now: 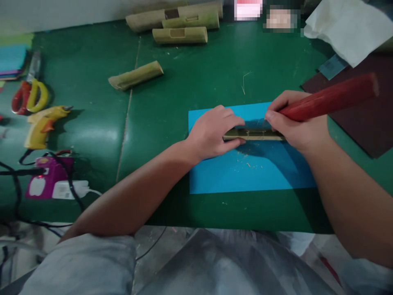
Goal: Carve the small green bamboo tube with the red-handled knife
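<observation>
A bamboo strip [254,134] lies across the upper half of the blue sheet [245,176]. The left hand [215,133] pins its left end. The right hand [294,127] grips a red tool [331,97] at its right end. Firm pinning, fingers clear, seems wise.

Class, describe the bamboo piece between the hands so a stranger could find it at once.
On the green table lies a blue sheet. Across its upper part the left hand grips a thin bamboo strip, which the right hand, holding a red-handled tool, touches. Unlike the thick bamboo tubes at the far edge, it is narrow and flat.
</observation>
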A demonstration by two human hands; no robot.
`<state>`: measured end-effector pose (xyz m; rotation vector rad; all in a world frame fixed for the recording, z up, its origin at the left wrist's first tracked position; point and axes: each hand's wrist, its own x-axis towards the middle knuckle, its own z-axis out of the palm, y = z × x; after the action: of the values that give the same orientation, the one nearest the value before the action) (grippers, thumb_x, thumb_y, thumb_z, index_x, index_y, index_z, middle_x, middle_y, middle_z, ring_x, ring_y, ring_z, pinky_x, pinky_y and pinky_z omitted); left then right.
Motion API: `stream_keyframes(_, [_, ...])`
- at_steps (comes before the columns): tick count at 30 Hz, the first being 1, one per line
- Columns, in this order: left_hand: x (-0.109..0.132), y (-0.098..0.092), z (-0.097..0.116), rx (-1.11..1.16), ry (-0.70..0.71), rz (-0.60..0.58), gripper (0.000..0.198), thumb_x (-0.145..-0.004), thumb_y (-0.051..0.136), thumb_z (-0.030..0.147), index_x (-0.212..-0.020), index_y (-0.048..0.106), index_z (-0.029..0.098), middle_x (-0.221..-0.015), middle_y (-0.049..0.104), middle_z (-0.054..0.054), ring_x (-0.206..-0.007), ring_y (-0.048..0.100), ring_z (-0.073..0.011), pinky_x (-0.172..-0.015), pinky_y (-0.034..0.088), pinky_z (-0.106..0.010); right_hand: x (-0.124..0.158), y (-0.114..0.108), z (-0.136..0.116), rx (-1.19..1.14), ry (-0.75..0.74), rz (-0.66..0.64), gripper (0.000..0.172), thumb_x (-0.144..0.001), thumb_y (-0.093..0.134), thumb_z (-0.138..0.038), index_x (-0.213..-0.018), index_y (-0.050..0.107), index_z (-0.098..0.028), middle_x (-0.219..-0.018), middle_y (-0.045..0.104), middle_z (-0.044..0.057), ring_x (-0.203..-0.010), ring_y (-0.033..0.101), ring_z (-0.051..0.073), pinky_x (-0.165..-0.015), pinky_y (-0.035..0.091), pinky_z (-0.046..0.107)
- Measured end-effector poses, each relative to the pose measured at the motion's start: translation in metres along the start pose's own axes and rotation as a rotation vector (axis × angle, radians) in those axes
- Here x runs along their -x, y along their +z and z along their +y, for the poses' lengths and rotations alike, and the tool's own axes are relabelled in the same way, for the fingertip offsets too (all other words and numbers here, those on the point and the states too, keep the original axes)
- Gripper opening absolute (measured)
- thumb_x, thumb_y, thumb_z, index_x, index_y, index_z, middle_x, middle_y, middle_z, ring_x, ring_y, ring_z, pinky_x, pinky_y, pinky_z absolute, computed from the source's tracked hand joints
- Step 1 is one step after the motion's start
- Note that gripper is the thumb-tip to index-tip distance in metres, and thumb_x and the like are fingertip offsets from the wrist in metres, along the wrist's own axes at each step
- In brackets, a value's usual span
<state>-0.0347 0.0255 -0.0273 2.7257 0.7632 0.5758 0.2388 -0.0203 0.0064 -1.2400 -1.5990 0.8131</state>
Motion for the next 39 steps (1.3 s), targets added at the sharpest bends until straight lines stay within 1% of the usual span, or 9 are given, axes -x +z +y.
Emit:
stream_keyframes(6, [-0.001, 0.001, 0.002, -0.015, 0.066, 0.002, 0.036, -0.123, 0.062, 0.054, -0.127, 0.081, 0.023, -0.113, 0.086, -0.011, -0.106, 0.080, -0.0318, -0.097, 0.059, -0.049, 0.009, -0.001, -0.007, 0.196, -0.092, 0.074, 0.019, -0.105, 0.088, -0.045, -0.093, 0.079, -0.034, -0.100, 0.085, 0.008, -0.096, 0.082, 0.035, -0.096, 0.066, 0.057])
stream_keyframes(9, [-0.001, 0.003, 0.001, -0.007, 0.091, 0.017, 0.039, -0.123, 0.060, 0.056, -0.125, 0.080, 0.023, -0.110, 0.085, -0.010, -0.102, 0.079, -0.0304, -0.095, 0.058, -0.047, 0.011, 0.006, -0.008, 0.130, -0.115, 0.086, 0.016, -0.104, 0.088, -0.041, -0.092, 0.080, -0.033, -0.096, 0.084, 0.004, -0.094, 0.083, 0.031, -0.094, 0.067, 0.053])
stream_keyframes(15, [-0.002, 0.003, 0.001, -0.017, 0.086, -0.013, 0.039, -0.123, 0.060, 0.055, -0.127, 0.080, 0.022, -0.113, 0.085, -0.010, -0.103, 0.078, -0.0293, -0.096, 0.059, -0.046, 0.008, 0.019, -0.008, -0.089, 0.014, 0.085, 0.036, -0.094, 0.099, -0.057, -0.084, 0.076, -0.030, -0.085, 0.079, 0.003, -0.086, 0.079, 0.028, -0.089, 0.067, 0.050])
stream_keyframes(19, [-0.003, 0.002, 0.002, -0.039, 0.079, 0.002, 0.044, -0.125, 0.054, 0.054, -0.127, 0.082, 0.021, -0.115, 0.085, -0.012, -0.104, 0.078, -0.0303, -0.096, 0.060, -0.047, 0.009, 0.019, -0.007, -0.065, 0.016, 0.069, 0.030, -0.095, 0.095, -0.053, -0.086, 0.077, -0.031, -0.088, 0.081, 0.003, -0.098, 0.084, 0.031, -0.101, 0.068, 0.054])
stream_keyframes(24, [-0.002, 0.004, 0.002, -0.031, 0.081, 0.060, 0.045, -0.126, 0.051, 0.051, -0.133, 0.082, 0.020, -0.124, 0.086, -0.014, -0.109, 0.078, -0.0310, -0.097, 0.061, -0.047, 0.011, 0.021, -0.005, -0.002, -0.037, 0.114, 0.027, -0.100, 0.090, -0.054, -0.092, 0.078, -0.030, -0.100, 0.087, 0.006, -0.099, 0.084, 0.031, -0.099, 0.068, 0.053])
stream_keyframes(30, [-0.002, 0.006, -0.001, -0.005, 0.051, 0.131, 0.039, -0.122, 0.059, 0.049, -0.137, 0.081, 0.022, -0.122, 0.086, -0.013, -0.109, 0.081, -0.0318, -0.097, 0.062, -0.049, 0.019, 0.016, -0.008, 0.241, -0.095, 0.085, 0.019, -0.110, 0.080, -0.051, -0.104, 0.082, -0.033, -0.109, 0.089, 0.007, -0.101, 0.085, 0.033, -0.093, 0.068, 0.051])
stream_keyframes(34, [0.002, 0.006, 0.007, 0.072, 0.028, 0.304, 0.041, -0.119, 0.065, 0.054, -0.150, 0.077, 0.030, -0.126, 0.088, -0.010, -0.115, 0.086, -0.0341, -0.104, 0.066, -0.054, 0.022, 0.014, -0.019, 0.505, -0.132, 0.055, 0.020, -0.117, 0.069, -0.047, -0.111, 0.080, -0.030, -0.113, 0.087, 0.009, -0.104, 0.082, 0.033, -0.090, 0.062, 0.048])
stream_keyframes(36, [0.005, 0.007, 0.014, 0.070, 0.066, 0.386, 0.051, -0.118, 0.067, 0.064, -0.159, 0.072, 0.034, -0.119, 0.089, -0.007, -0.104, 0.087, -0.0316, -0.095, 0.067, -0.050, 0.021, 0.018, -0.028, 0.696, -0.158, 0.005, 0.022, -0.118, 0.063, -0.041, -0.107, 0.076, -0.027, -0.107, 0.084, 0.012, -0.099, 0.079, 0.033, -0.084, 0.055, 0.046])
stream_keyframes(39, [0.006, 0.007, 0.028, -0.038, 0.173, 0.467, 0.068, -0.113, 0.072, 0.079, -0.165, 0.068, 0.034, -0.101, 0.088, -0.004, -0.078, 0.083, -0.0257, -0.075, 0.064, -0.043, 0.019, 0.029, -0.040, 0.880, -0.069, -0.113, 0.016, -0.117, 0.062, -0.029, -0.107, 0.074, -0.025, -0.102, 0.079, 0.011, -0.092, 0.074, 0.030, -0.081, 0.046, 0.043])
